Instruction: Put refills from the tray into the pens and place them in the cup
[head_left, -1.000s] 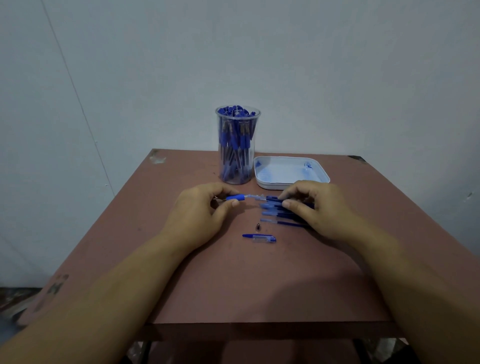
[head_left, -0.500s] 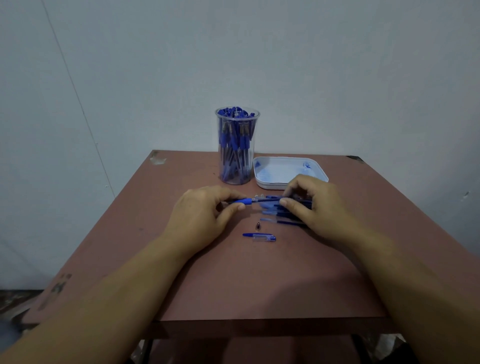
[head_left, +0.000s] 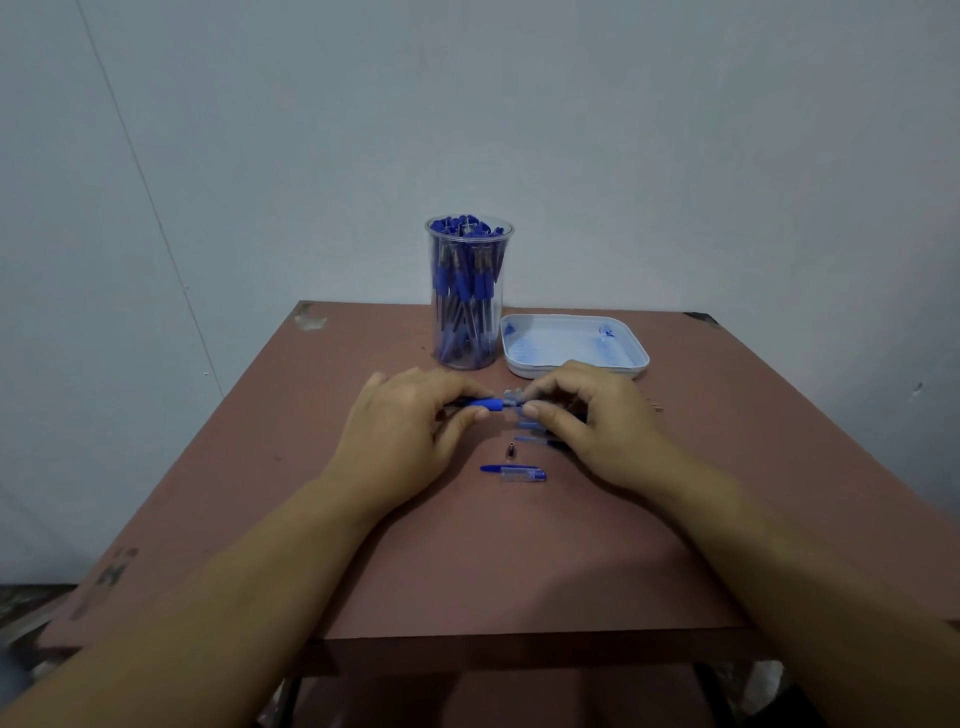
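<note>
Pinching one pen (head_left: 493, 404) from both ends: left hand (head_left: 410, 426) fingers grip the blue sleeve, right hand (head_left: 592, 421) fingers the clear barrel, low over tabletop (head_left: 519, 561), near cup (head_left: 470, 296) and tray (head_left: 550, 318). Likely light, stiff, slick plastic; sleeve looks grippiest.

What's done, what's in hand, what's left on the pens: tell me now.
Done: the cup already stands packed with blue pens. In hand: the left grip and right grip pinch one pen between them; that pen is not yet in the cup. Left: a cap, a small tip piece and a few pen parts by the right grip lie on the table. The tray looks nearly bare.
</note>
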